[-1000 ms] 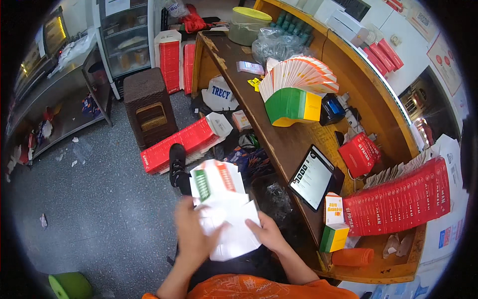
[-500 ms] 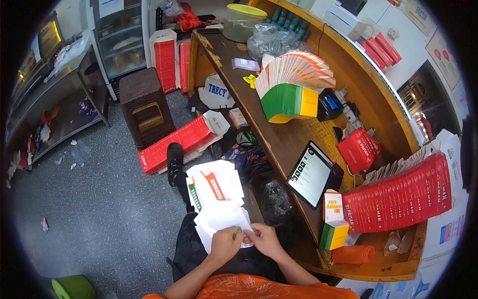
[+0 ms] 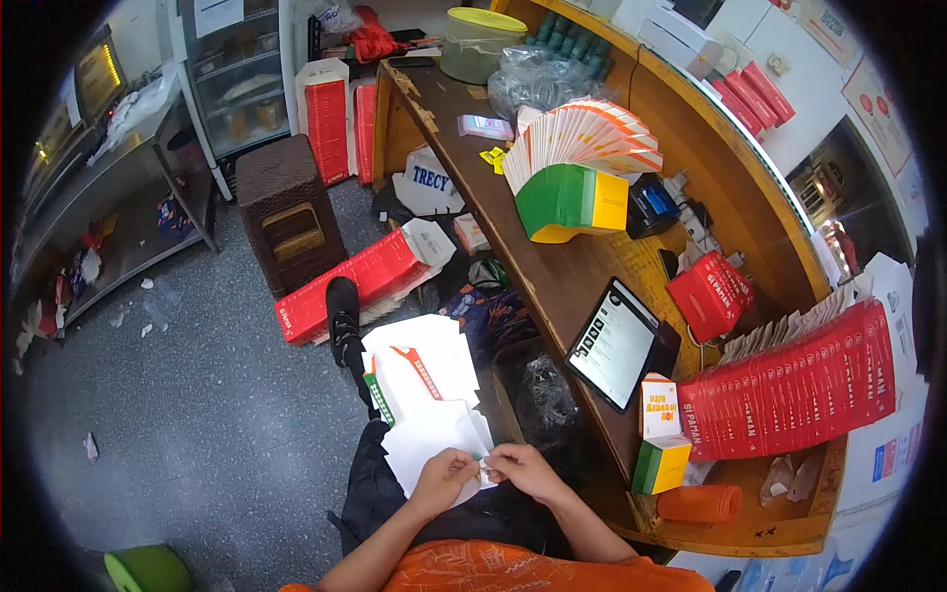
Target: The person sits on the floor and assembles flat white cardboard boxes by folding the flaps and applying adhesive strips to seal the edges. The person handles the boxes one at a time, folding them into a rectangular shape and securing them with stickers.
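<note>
An unfolded white cardboard box blank [image 3: 434, 434] lies across my lap, its plain side up, with notched flaps along its edges. Strips of red-orange and green print show at its far part, where it may be more than one sheet. My left hand [image 3: 444, 483] is closed in a pinch at the near right edge of the blank. Facing it, my right hand [image 3: 528, 472] pinches the same edge, fingertips almost meeting the left ones. A small pale bit of the edge shows between them; my fingers hide the rest.
On the brown counter [image 3: 533, 261] at right stand a fanned stack of green-and-yellow cartons [image 3: 572, 202], a tablet [image 3: 614, 343], a long row of red cartons [image 3: 789, 380] and an orange cup [image 3: 700, 503]. Red cartons [image 3: 365, 278] lie on the floor beside a brown stool [image 3: 286, 212].
The box blank has shifted slightly left and turned a little on my lap. My right hand has moved slightly, and both hands' fingertips have drawn closer together at its edge.
</note>
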Available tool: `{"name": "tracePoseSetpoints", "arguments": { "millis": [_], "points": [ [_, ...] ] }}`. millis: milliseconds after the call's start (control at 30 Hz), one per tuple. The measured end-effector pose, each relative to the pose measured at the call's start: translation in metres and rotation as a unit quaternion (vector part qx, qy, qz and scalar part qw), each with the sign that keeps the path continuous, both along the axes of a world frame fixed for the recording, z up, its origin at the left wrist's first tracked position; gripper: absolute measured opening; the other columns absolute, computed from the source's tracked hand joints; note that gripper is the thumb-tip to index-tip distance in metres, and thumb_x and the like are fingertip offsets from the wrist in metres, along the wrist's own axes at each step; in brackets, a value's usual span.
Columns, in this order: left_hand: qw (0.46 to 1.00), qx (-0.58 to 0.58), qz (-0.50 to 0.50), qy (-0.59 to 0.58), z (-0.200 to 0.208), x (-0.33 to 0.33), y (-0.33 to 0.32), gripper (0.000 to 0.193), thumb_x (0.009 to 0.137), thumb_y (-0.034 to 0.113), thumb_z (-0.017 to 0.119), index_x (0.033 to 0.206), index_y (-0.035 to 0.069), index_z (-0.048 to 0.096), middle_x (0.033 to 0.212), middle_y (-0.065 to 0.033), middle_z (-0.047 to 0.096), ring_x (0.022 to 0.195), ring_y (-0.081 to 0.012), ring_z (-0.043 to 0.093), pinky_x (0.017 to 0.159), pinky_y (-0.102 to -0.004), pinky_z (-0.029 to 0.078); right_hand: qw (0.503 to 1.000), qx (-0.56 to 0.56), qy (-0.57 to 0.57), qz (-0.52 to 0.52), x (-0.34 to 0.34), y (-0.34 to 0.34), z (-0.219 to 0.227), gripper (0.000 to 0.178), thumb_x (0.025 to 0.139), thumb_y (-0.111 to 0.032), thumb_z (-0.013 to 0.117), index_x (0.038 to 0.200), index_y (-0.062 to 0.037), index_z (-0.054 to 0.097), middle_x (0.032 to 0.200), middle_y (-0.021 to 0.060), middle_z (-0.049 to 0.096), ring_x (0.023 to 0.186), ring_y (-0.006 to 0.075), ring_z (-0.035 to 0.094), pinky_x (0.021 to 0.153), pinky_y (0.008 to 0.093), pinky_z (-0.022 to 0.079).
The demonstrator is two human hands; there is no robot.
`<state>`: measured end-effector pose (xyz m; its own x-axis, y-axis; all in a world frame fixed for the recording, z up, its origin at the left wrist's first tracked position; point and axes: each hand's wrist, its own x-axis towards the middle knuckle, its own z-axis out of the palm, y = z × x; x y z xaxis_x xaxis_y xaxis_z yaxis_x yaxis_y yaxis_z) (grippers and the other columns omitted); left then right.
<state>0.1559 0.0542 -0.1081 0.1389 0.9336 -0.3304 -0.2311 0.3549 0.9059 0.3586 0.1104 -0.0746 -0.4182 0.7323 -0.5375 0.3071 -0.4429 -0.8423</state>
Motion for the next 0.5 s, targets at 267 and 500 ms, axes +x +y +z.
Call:
{"name": "tracePoseSetpoints", "arguments": {
  "millis": [267, 500],
  "points": [
    [0.999, 0.005, -0.016, -0.039, 0.005, -0.012, -0.003, 0.014, 0.096, 0.011, 0.074, 0.099, 0.002, 0.063, 0.092, -0.0021, 0.067, 0.087, -0.0095, 0.063, 0.081, -0.0256, 0.052, 0.999, -0.030, 0.039, -0.023, -0.012, -0.001, 0.012, 0.015, 0.097, -0.012, 0.070, 0.098, 0.0018, 0.075, 0.084, 0.0039, 0.070, 0.077, 0.0093, 0.061, 0.072, 0.0240, 0.048],
    [0.999, 0.016, 0.021, -0.026, 0.004, -0.009, -0.003, 0.018, 0.094, 0.010, 0.076, 0.103, 0.004, 0.061, 0.096, -0.0011, 0.067, 0.086, -0.0101, 0.063, 0.082, -0.0261, 0.053, 0.994, -0.079, 0.074, -0.026, -0.014, -0.003, 0.012, 0.014, 0.096, -0.012, 0.072, 0.103, -0.0007, 0.078, 0.084, 0.0053, 0.071, 0.079, 0.0099, 0.063, 0.075, 0.0244, 0.050]
  ]
}}
